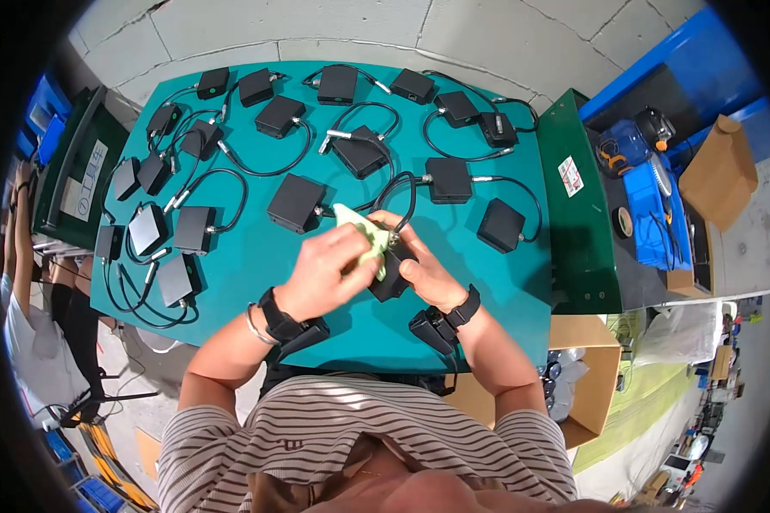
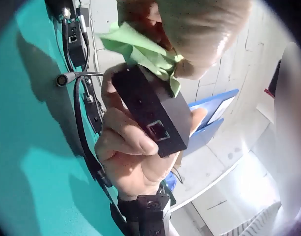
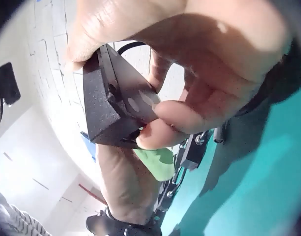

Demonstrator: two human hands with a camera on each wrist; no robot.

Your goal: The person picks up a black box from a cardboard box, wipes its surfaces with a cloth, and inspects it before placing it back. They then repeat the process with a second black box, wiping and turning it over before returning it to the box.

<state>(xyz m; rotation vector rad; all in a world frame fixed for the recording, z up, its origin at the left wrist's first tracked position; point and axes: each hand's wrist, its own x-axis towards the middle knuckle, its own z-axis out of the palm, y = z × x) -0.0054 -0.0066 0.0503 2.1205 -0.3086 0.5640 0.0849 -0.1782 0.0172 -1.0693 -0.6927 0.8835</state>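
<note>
My right hand (image 1: 429,275) grips a small black metal box (image 1: 391,278), thumb on one side and fingers on the other. A network-type socket (image 2: 157,131) shows on one end face of the box in the left wrist view. My left hand (image 1: 327,267) pinches a light green cloth (image 1: 372,244) and presses it against the box's far end, near the cable connector. In the right wrist view, part of the cloth (image 3: 157,163) shows below the box, beside the left hand (image 3: 128,184). A black cable (image 1: 412,201) runs from that end of the box.
Several similar black boxes with cables lie across the green table (image 1: 257,205), such as one box (image 1: 296,203) left of my hands and another (image 1: 500,225) to the right. At the right stands a dark green cabinet (image 1: 586,205) with a blue tray (image 1: 650,209). Another person sits at far left.
</note>
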